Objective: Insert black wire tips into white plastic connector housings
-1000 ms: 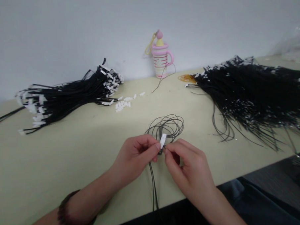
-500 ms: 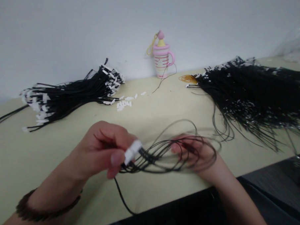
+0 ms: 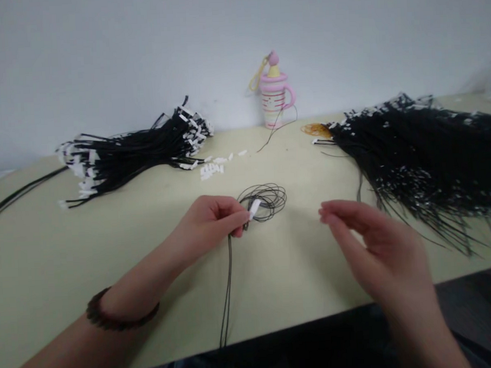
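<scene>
My left hand (image 3: 218, 220) pinches a black cable just by its white connector (image 3: 254, 208), thumb on top and fingers curled beneath. From that grip the thin cable spreads into a loose coil (image 3: 272, 196) on the right, and two strands (image 3: 227, 293) hang down toward the table's front edge. My right hand (image 3: 374, 249) is off to the right, apart from the coil. Its thumb and index fingertips meet, and nothing shows between them. A dark beaded bracelet circles my left wrist.
On the left lies a bundle of black cables with white connectors (image 3: 134, 156); loose white connectors (image 3: 212, 169) lie beside it. A larger heap of black cables (image 3: 423, 154) covers the right side, near orange loops (image 3: 316, 129). A pink-and-white cup (image 3: 273, 98) stands against the wall.
My right hand has let go of the loops and drawn away to the right. My left hand has moved right and slightly up with the cable, whose loops now form a smaller, rounder coil.
</scene>
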Demonstrator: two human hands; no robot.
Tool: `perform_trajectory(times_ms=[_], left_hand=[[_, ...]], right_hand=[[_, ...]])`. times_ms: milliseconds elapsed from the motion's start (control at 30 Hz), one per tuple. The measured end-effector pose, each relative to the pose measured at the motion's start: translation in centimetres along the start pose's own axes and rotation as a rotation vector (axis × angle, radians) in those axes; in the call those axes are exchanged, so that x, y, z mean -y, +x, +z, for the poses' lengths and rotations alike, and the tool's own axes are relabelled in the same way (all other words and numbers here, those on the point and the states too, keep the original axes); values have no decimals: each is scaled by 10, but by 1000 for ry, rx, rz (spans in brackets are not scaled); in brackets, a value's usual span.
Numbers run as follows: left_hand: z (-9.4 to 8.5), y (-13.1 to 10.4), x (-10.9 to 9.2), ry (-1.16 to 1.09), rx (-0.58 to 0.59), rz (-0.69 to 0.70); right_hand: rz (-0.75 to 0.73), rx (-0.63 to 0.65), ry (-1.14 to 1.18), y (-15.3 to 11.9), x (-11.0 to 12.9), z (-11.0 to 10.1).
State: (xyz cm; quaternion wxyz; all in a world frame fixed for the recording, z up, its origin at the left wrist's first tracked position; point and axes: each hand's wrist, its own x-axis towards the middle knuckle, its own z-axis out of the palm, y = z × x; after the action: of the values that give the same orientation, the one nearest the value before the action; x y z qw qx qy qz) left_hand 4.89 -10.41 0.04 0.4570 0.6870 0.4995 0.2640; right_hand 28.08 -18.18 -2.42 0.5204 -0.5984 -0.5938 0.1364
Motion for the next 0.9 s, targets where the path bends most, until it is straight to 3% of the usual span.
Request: perform_trajectory(times_ms=[67,167,300,633,767,833,900], left_hand=[[5,1,3,-90,-76,-20],[12,1,6,-250,-89,-88],[18,1,8,-361,-75,-173],[19,3,8,-449,-86,-198],[16,5,10,-492,-118,-214],[14,7,10,-511,-132,-213],[12,7,11,-529,-144,-223]], right_hand=[[-60,181,89,-14,18,18],[-58,444,204,-36,36,49],[-53,514,175,-52,42,70],[-2,517,208,-36,39,58],[227,646,333,-28,34,49],[356,695,487,-22,32,36],[372,679,607,-15,27,17]])
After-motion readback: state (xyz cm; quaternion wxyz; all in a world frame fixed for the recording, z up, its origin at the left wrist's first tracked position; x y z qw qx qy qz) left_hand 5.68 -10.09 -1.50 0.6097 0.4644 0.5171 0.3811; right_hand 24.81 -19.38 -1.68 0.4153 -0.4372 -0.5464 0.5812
